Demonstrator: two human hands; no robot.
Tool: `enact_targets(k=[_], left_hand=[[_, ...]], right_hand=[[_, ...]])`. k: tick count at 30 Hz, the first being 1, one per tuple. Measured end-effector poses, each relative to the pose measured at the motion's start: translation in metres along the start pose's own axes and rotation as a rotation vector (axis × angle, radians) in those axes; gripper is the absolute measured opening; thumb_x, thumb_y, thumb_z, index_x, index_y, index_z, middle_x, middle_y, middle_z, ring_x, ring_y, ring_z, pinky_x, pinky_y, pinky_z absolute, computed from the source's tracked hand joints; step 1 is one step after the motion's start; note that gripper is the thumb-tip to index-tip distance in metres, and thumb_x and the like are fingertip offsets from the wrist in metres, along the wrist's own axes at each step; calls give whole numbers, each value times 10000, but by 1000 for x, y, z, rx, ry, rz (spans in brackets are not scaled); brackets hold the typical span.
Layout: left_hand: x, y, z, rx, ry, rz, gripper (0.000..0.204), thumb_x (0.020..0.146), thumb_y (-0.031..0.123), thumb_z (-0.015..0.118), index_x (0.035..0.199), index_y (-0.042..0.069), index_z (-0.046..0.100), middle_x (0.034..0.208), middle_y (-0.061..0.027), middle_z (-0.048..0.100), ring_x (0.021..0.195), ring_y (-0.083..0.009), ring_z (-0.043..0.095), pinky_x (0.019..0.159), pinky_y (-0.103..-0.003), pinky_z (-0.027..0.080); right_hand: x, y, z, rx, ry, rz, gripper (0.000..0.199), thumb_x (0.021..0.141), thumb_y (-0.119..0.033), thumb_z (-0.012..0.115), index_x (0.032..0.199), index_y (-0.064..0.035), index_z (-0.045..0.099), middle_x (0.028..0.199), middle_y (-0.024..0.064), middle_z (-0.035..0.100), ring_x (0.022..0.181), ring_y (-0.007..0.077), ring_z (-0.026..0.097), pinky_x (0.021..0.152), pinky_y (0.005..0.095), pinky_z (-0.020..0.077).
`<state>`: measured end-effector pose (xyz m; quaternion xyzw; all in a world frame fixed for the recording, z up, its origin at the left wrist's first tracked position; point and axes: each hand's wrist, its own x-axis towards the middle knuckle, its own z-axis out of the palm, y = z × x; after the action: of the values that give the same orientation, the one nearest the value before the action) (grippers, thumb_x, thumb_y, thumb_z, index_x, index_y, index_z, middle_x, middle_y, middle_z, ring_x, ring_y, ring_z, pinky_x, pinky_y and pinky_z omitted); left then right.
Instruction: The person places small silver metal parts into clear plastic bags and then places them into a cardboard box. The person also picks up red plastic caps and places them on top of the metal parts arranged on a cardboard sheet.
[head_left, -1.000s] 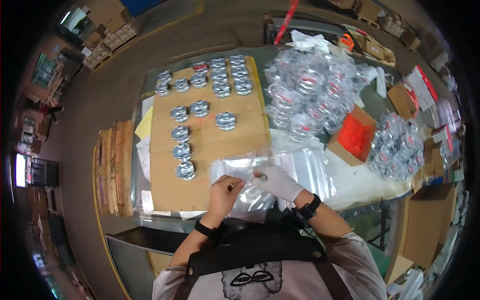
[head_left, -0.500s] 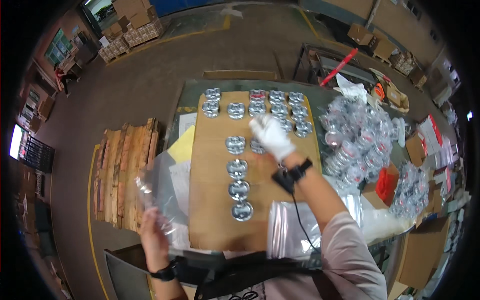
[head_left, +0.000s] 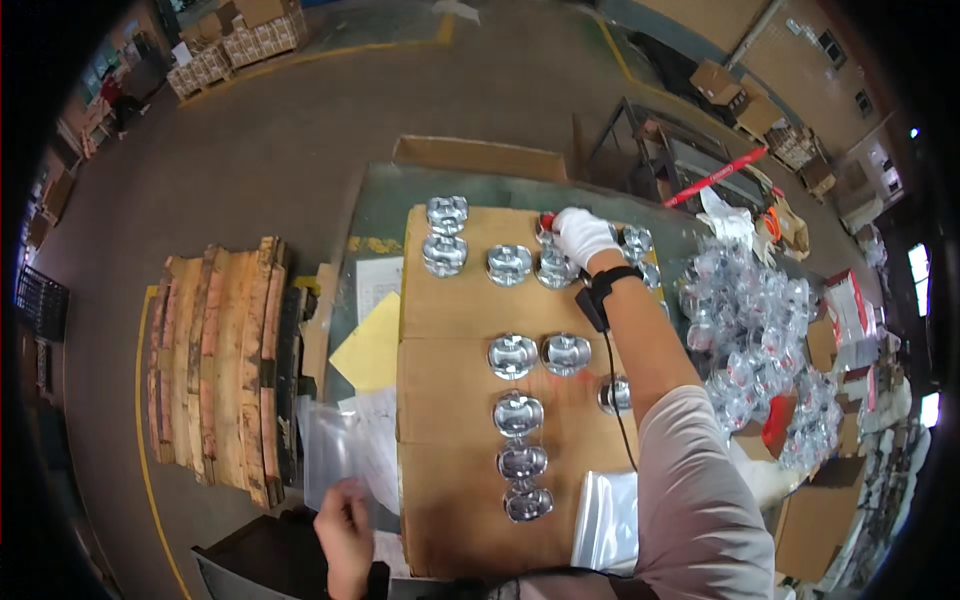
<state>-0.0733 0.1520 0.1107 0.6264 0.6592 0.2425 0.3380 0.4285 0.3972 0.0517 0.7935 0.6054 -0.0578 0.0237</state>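
And across it goes: a second ago both hands were together over the bags at the near edge; now they are well apart. The white-gloved right hand [head_left: 583, 236] has reached the far edge of the flat brown cardboard sheet [head_left: 450, 500] on the green desk [head_left: 385, 222], right beside a round silver metal piece with a red top [head_left: 546, 224]. Its fingers are curled down, but the glove hides whether they grip it. Other shiny round silver metal pieces [head_left: 518, 412] stand in rows nearer the body. Over on the left, the bare left hand [head_left: 345, 527] is half curled and blurred, against a clear, thin plastic bag [head_left: 328, 445]; I can't tell if it's pinched. So one hand is at the pieces, the other at the bag.
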Motion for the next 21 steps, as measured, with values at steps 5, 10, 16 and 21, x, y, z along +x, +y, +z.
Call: enact_targets(k=[5,10,16,21], left_hand=[[-8,1,54,49,-265,151,197,864,125,631,1030,19,649,812,-189,655,637,-348,628,593,-388,508],[-51,-10,92,-50,-400,153,214,888,169,609,1035,21,658,914,-174,665,786,-328,647,691,-379,514],[-96,-72,138,-935,-242,-282,255,979,248,540,1058,41,668,846,-128,692,760,-188,651,670,-331,499],[-123,-27,85,-217,55,254,249,966,230,556,1150,96,657,900,-187,683,776,-282,676,670,-347,511]], right_hand=[[-79,-22,-55,94,333,-173,208,829,-224,660,971,-72,660,939,153,663,850,350,653,730,445,529],[-243,-121,-91,588,126,-357,331,878,-243,615,1097,0,565,983,237,614,849,421,613,710,486,507],[-420,-182,46,889,27,-459,331,834,-257,648,1012,10,569,802,213,624,753,442,616,682,493,499],[-454,-192,46,490,-156,-529,287,832,-245,625,1014,-26,588,851,196,643,770,421,634,679,487,520]])
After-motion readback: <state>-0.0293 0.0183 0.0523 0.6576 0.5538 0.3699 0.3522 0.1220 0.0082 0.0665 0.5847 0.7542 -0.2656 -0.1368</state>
